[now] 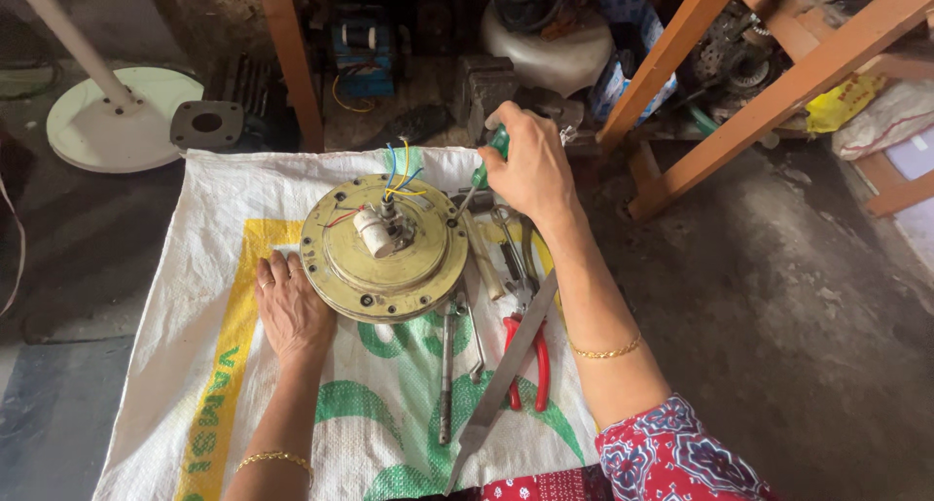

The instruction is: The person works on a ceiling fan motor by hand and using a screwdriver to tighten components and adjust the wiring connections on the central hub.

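Two hands are at work on a round, brass-coloured fan motor (384, 253) lying on a woven sack (195, 365) on the floor. It is judged heavy, rigid and smooth — best taken by its rim, away from the thin coloured wires (401, 170). The left hand (289, 306) is laid flat beside it, grip spread; the right hand (530, 165) is closed round a green-handled screwdriver (484, 170) — its tip set at the rim.

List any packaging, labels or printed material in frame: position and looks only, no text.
Woven sack: spread flat under the motor housing, white with yellow band and green print.
Yellow bag: upper right, crumpled, beneath the wooden frame.
Blue-and-white printed bag: top centre, behind an orange beam.
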